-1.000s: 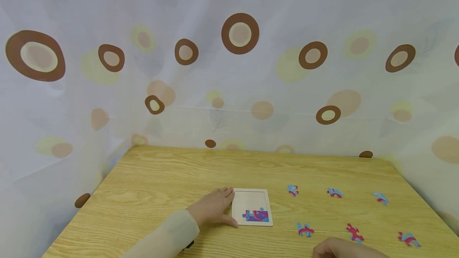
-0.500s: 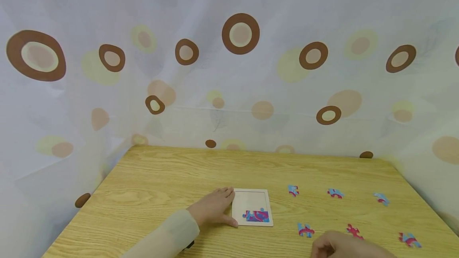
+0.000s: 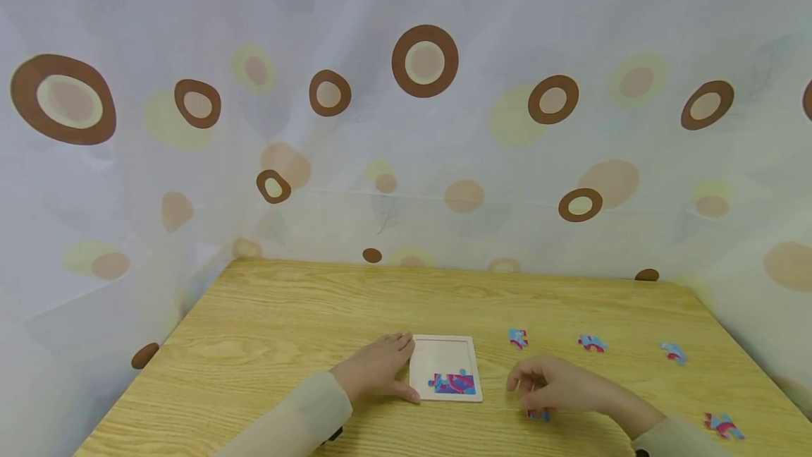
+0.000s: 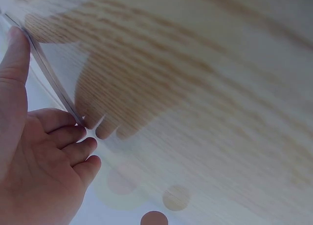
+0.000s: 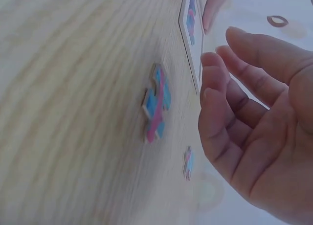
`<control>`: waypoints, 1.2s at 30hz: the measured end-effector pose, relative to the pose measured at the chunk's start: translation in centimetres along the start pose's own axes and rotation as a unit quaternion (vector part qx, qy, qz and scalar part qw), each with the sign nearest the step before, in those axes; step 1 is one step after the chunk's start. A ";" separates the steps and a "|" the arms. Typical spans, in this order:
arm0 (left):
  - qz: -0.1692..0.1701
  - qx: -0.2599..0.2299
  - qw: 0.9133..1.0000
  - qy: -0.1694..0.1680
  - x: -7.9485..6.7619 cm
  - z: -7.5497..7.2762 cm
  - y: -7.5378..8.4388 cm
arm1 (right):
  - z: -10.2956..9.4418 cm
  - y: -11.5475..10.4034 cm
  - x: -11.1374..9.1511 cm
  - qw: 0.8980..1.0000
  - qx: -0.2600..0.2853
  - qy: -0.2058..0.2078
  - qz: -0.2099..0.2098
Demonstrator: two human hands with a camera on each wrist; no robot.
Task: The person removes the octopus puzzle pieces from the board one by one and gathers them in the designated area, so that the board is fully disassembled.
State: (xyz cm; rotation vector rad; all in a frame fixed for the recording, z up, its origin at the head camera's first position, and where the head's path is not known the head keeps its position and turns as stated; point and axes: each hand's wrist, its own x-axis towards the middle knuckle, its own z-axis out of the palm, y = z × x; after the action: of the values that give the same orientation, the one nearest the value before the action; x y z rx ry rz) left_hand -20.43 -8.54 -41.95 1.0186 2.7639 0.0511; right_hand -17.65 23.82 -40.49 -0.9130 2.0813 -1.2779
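Observation:
A square white puzzle tray (image 3: 442,354) lies on the wooden table, with joined blue-and-pink puzzle pieces (image 3: 454,383) in its near right corner. My left hand (image 3: 377,367) rests at the tray's left side, fingertips and thumb along the edge; the left wrist view shows them touching the tray's rim (image 4: 55,80). To the right, my right hand (image 3: 547,384) hovers over a loose blue-and-pink puzzle piece (image 3: 538,415), which it partly covers. In the right wrist view that piece (image 5: 157,105) lies flat, apart from the loosely bent fingers, and nothing is between them.
Behind the right hand lie a puzzle piece (image 3: 518,338), another piece (image 3: 592,343) and a third piece (image 3: 674,352). One more piece (image 3: 724,425) is at the near right. The right forearm hides a red piece. A dotted white curtain (image 3: 482,132) borders the table (image 3: 304,302).
My right hand has come up from the bottom edge, moving forward and left over the nearest loose piece. Its forearm now covers the red piece. The left hand and tray have stayed put.

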 end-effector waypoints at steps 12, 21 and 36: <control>0.002 0.007 1.000 0.001 0.2 0.4 -0.2 | 1.0 -0.4 5.2 0.996 -0.071 0.037 0.027; 0.000 0.000 1.000 0.014 0.0 0.2 0.0 | 2.6 -0.8 8.1 0.991 -0.111 0.061 0.045; -0.002 -0.005 1.000 0.006 0.1 0.1 -0.1 | 3.8 -1.2 8.9 0.991 -0.090 0.082 0.059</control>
State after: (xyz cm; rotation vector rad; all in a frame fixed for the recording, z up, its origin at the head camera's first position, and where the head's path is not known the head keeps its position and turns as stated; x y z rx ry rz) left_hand -20.52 -8.51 -42.11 1.0142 2.7736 0.0718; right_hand -20.16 14.51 -41.81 -0.7673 2.3727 -1.1532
